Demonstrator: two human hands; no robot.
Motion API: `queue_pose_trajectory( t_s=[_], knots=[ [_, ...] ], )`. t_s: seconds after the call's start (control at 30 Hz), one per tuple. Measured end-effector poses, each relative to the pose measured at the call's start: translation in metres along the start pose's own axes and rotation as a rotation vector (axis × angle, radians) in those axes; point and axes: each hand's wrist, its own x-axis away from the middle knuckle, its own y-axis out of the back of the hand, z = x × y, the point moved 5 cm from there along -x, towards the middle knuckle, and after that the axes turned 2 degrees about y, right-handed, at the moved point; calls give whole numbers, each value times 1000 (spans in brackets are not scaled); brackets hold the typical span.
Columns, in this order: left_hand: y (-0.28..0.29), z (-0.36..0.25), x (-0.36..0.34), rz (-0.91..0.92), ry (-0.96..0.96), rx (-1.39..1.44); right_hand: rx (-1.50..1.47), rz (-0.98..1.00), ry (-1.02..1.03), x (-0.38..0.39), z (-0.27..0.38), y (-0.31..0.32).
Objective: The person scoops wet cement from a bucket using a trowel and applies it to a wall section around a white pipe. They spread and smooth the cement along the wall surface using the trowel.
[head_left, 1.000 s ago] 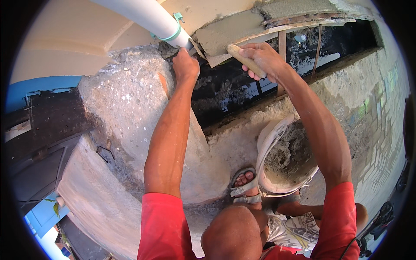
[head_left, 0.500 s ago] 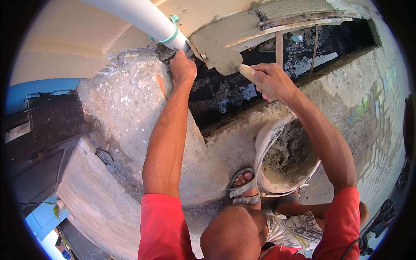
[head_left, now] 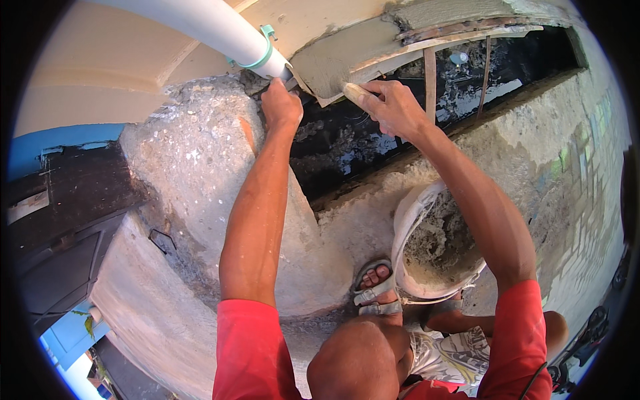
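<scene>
My right hand (head_left: 399, 110) is closed around the wooden handle of a trowel (head_left: 359, 97). The trowel's blade is at the grey wet mortar (head_left: 327, 67) on the low wall face and is hard to pick out from it. My left hand (head_left: 281, 107) is closed at the lower end of a white pipe (head_left: 267, 63), beside the left end of a thin board edge (head_left: 301, 80). What its fingers grip is hidden. A bucket (head_left: 408, 247) with grey mortar (head_left: 440, 233) stands below my right forearm, next to my sandalled foot (head_left: 375, 283).
A dark drain channel (head_left: 347, 147) with wet muck runs under the wall, crossed by thin upright sticks (head_left: 430, 83). Rough concrete (head_left: 200, 140) lies to the left. A green clamp (head_left: 261, 53) circles the pipe. A black wheeled thing (head_left: 590, 333) shows at the right rim.
My right hand has moved left and up with the trowel, turning it so the broad blade no longer shows flat. My left hand stays at the pipe's end.
</scene>
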Motion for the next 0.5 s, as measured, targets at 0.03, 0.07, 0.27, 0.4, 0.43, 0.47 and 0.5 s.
queue_pose_trajectory(
  t_s=[0.03, 0.07, 0.27, 0.4, 0.43, 0.47, 0.5],
  knots=[
    [0, 0, -1, 4, -1, -4, 15, -12, 7, -6, 1, 0],
    [-1, 0, -1, 8, -1, -7, 31, -23, 13, -11, 2, 0],
    [-1, 0, -1, 12, 14, 7, 58, -7, -19, -24, 4, 3],
    [-1, 1, -2, 19, 11, 9, 24, -36, -60, -21, 0, 9],
    [-2, 1, -2, 17, 12, 9, 11, -59, -77, -19, -4, 13],
    [-3, 1, -3, 14, 14, 9, -2, -81, -93, -16, -9, 17],
    [-2, 2, -2, 11, 15, 11, 6, -114, -99, -12, -11, 22]
  ],
)
